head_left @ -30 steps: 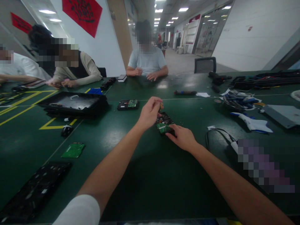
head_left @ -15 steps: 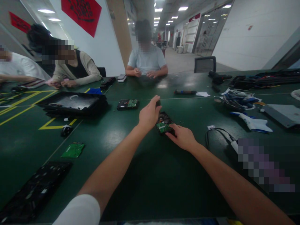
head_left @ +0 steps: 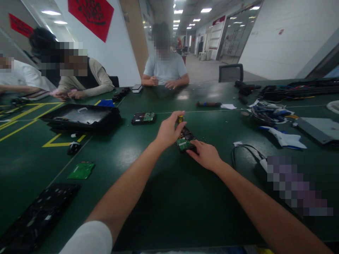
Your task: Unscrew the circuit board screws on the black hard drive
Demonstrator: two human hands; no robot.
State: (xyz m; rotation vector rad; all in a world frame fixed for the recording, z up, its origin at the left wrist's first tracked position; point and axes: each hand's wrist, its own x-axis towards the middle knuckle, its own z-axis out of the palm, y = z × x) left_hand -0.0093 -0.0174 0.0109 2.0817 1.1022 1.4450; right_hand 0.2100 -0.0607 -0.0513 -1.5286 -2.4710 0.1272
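In the middle of the head view, a black hard drive (head_left: 187, 134) with a green circuit board (head_left: 184, 144) on its near end lies on the table. My right hand (head_left: 205, 153) grips its near right side, thumb and fingers closed on the edge. Just over the far left part of the drive, my left hand (head_left: 169, 130) has its fingers around a short yellow-and-black screwdriver (head_left: 180, 119), held upright. The screwdriver's lower end is hidden by my thumb. Tiny loose bits, perhaps screws, lie right of the drive.
Another hard drive (head_left: 143, 118) lies left of my hands. Further left are a black tray (head_left: 82, 114), a loose green board (head_left: 81, 170) and a black panel (head_left: 39, 215). Cables (head_left: 270, 113), a grey metal box (head_left: 317, 128) and a pen-like tool (head_left: 209, 104) lie to the right. People sit opposite.
My left hand has turned and its fingers have curled in, so the yellow-and-black screwdriver now shows between them. My right hand stays on the hard drive.
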